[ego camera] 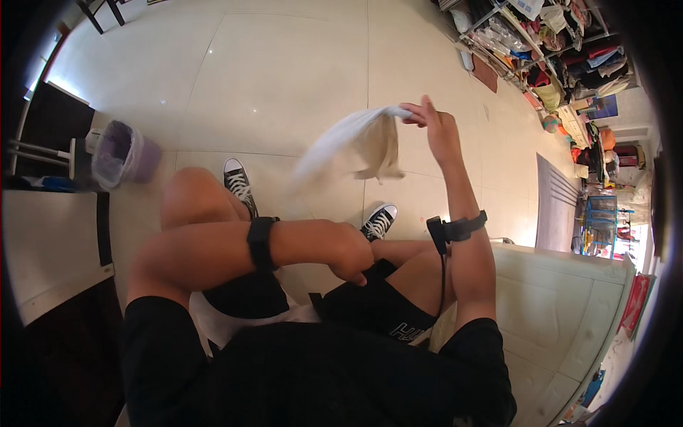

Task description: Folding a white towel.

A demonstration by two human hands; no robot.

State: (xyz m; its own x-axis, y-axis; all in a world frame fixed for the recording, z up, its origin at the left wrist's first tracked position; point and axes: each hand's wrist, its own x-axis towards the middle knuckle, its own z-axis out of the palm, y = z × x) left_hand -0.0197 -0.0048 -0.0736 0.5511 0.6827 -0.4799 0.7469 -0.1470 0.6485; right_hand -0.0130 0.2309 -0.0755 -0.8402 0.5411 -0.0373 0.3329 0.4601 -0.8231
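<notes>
In the head view my right hand [435, 125] is raised ahead of my right knee and pinches one end of a white cloth [347, 133]. The cloth hangs to the left in mid-air above the floor, its lower part smeared by motion. Its shaded side looks beige. My left hand [349, 253] is curled over my lap, back upward, close to the black shorts [368, 304]. Its fingers are mostly hidden, so whether it holds anything is unclear. A black strap sits on each forearm, and the right one carries a small device with a cable.
A purple waste bin [147, 157] with a clear liner stands at left, beside a white-topped furniture piece [53, 235]. A pale green cabinet [555, 299] is close on my right. Metal shelving [539, 53] crammed with bags and clothes stands at upper right, and a grey mat [555, 197] lies below.
</notes>
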